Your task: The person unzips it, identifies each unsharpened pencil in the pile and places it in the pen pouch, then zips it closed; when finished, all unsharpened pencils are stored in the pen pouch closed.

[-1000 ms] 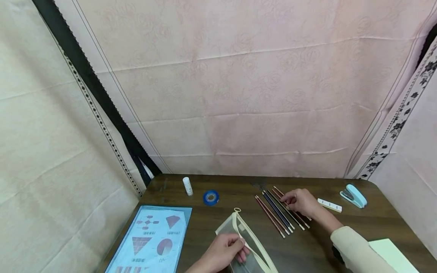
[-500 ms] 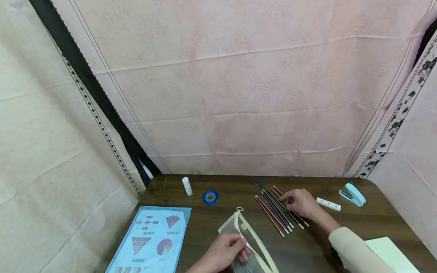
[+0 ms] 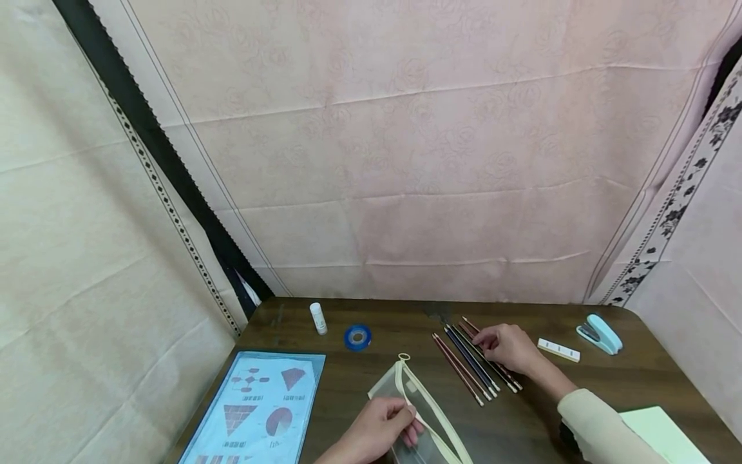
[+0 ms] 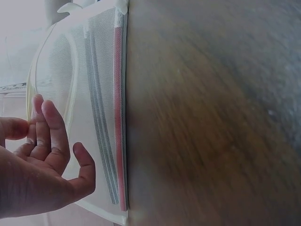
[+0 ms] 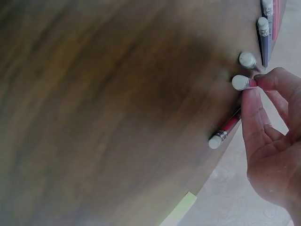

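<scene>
Pinching the rim of a mesh zip pouch [image 4: 108,75], the left hand [image 4: 44,174], in the left wrist view, should hold the mouth wide. In the right wrist view, the right hand [image 5: 275,150] pinches a red pencil [image 5: 241,83]; a straight lift would likely spare neighbouring pencils [image 5: 247,60]. In the head view, the hands are apart over a wood-grain table [image 3: 400,332] before pink cloth [image 3: 435,161].

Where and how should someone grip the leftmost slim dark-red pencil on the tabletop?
Probably mid-shaft, pinching across the leftmost pencil from above and its left: it lies flat and slender, nothing touching that side, while a second dark-red pencil lies close along its right.
</scene>
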The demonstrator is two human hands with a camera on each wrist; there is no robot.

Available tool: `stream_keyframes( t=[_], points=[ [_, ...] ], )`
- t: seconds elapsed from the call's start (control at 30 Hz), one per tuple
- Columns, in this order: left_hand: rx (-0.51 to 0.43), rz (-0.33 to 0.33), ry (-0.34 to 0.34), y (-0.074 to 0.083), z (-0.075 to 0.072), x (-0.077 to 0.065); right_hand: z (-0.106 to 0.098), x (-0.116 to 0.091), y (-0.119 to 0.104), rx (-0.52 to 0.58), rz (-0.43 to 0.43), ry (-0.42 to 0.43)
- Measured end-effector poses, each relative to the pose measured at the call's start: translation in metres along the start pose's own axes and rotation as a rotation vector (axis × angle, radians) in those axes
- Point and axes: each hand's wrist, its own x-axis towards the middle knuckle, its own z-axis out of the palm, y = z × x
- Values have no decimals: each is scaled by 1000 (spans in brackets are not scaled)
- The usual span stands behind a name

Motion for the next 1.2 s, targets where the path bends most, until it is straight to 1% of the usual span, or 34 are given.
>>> stream_keyframes(
  t=[0.33,0.5,0.7,0.77,0.87,1.13,1.2],
  points=[
    [-3,14,-3,0,-1,0,0,0,4,2,-10,-6],
    [1,16,0,0,-1,0,-3,-2,0,2,-24,-3],
    [-7,14,-5,-1,-1,0,-8,-6,-8,0,-31,32],
    [-12,8,-4,-1,-1,0,-10,-9,-13,19,-43,45],
    [-17,4,-3,-1,-1,0,-12,-14,-25,58,-84,69],
    [-25,10,-3,-1,-1,0,-17,-30,-70,240,-172,134],
    [-18,13,-2,-1,-1,0,-17,-36,-81,285,-181,143]
  ],
)
